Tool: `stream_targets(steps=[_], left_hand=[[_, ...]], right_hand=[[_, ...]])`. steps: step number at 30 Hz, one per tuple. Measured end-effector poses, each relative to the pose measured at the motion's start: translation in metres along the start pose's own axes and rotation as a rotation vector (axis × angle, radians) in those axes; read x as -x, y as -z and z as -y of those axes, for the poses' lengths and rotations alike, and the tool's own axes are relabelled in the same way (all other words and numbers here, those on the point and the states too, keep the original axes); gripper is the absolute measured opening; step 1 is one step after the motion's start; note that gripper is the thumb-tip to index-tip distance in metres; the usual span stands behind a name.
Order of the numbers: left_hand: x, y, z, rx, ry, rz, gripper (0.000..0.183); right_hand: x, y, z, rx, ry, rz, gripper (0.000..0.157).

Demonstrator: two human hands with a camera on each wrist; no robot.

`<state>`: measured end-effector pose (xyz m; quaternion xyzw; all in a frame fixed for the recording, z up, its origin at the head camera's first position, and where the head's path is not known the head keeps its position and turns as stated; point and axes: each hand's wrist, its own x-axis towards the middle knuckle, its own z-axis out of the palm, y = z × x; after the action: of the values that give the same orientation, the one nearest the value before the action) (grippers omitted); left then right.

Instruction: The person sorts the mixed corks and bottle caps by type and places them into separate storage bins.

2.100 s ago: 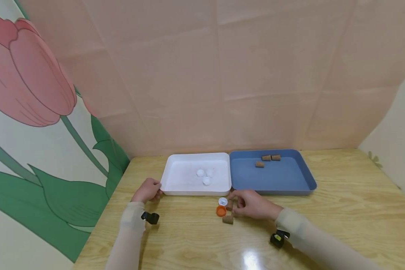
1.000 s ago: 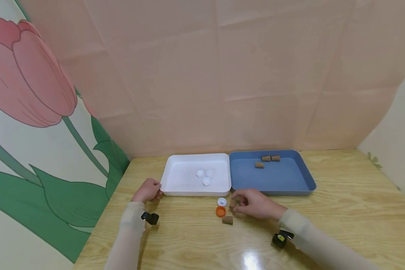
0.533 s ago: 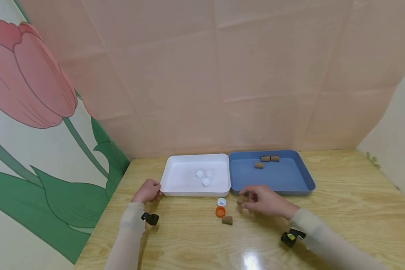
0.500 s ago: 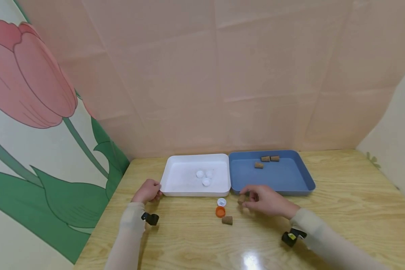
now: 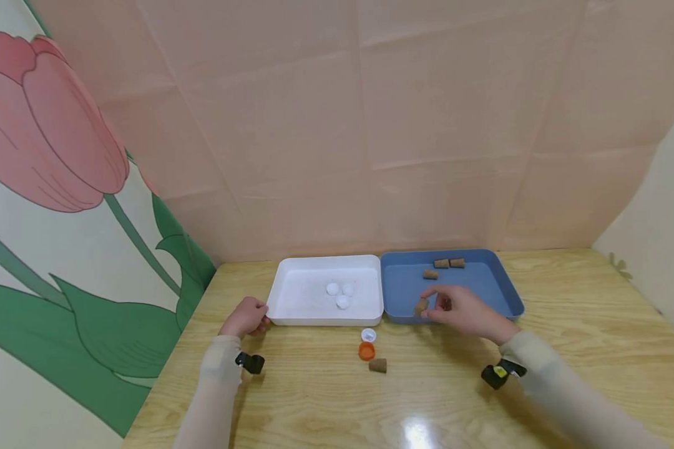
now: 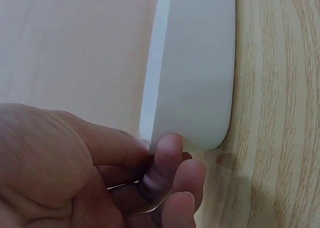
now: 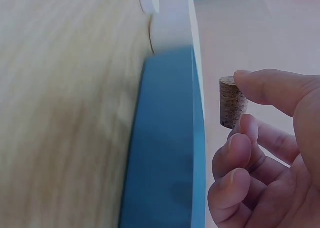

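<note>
Between thumb and finger of my right hand (image 5: 462, 310) a brown cork (image 7: 231, 101) is pinched by its ends, held over the front rim of the blue tray (image 5: 460, 296). Three more corks lie inside that tray, one of them a little nearer (image 5: 430, 274). My left hand (image 5: 246, 317) pinches the front left corner of the white tray (image 6: 195, 72), thumb at the rim and fingers curled under it. Inside the white tray sit three white bottle caps, the nearest cap (image 5: 343, 302) toward the front.
On the wooden table (image 5: 303, 399), in front of where the trays meet, lie a white cap (image 5: 368, 335), an orange cap (image 5: 367, 351) and a loose cork (image 5: 378, 366). A pink cloth (image 5: 342, 156) hangs behind the trays.
My right hand has picked up a cork from beside the caps and carried it right and away from me, over the blue tray's front edge. The left hand stays put.
</note>
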<state>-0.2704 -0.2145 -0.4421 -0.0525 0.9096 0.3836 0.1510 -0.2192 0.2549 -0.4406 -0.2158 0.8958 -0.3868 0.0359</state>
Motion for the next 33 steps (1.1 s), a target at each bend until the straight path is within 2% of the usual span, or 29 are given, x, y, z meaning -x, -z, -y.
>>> stream_targets(steps=[13, 19, 33], left_hand=[[-0.001, -0.001, 0.000, 0.001, -0.007, 0.002, 0.029], [-0.001, 0.000, 0.001, -0.004, -0.018, 0.002, 0.029], [0.002, 0.001, -0.001, -0.001, -0.020, 0.003, 0.029]], right_hand=[[-0.010, 0.034, -0.028, 0.101, -0.112, -0.056, 0.033], [-0.016, 0.045, -0.038, 0.168, -0.110, -0.080, 0.035], [-0.032, 0.064, -0.066, 0.154, -0.160, -0.088, 0.036]])
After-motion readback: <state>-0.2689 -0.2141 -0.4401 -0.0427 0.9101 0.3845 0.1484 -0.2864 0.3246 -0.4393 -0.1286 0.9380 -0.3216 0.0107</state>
